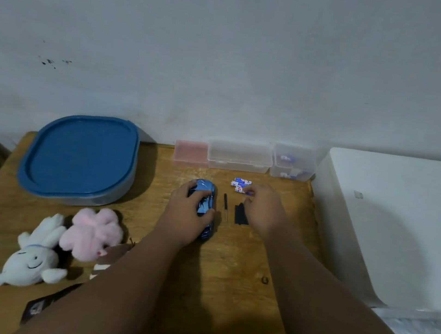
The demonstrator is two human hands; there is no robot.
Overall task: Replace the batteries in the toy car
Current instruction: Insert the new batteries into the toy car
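A shiny blue toy car [205, 201] lies on the wooden table [225, 282], and my left hand [187, 215] grips it from the left side. My right hand [263, 209] reaches over a few white-and-blue batteries [240, 184] just right of the car, its fingertips pinching the nearest one. A small black screwdriver [225, 206] lies between the car and a flat black cover piece [240, 214], which my right hand partly hides.
A large blue-lidded container [80, 157] stands at the back left. Three small plastic boxes [239, 156] line the wall, one holding batteries [292, 163]. White [28, 255] and pink [95, 234] plush toys lie front left. A white appliance [393, 227] borders the table's right edge.
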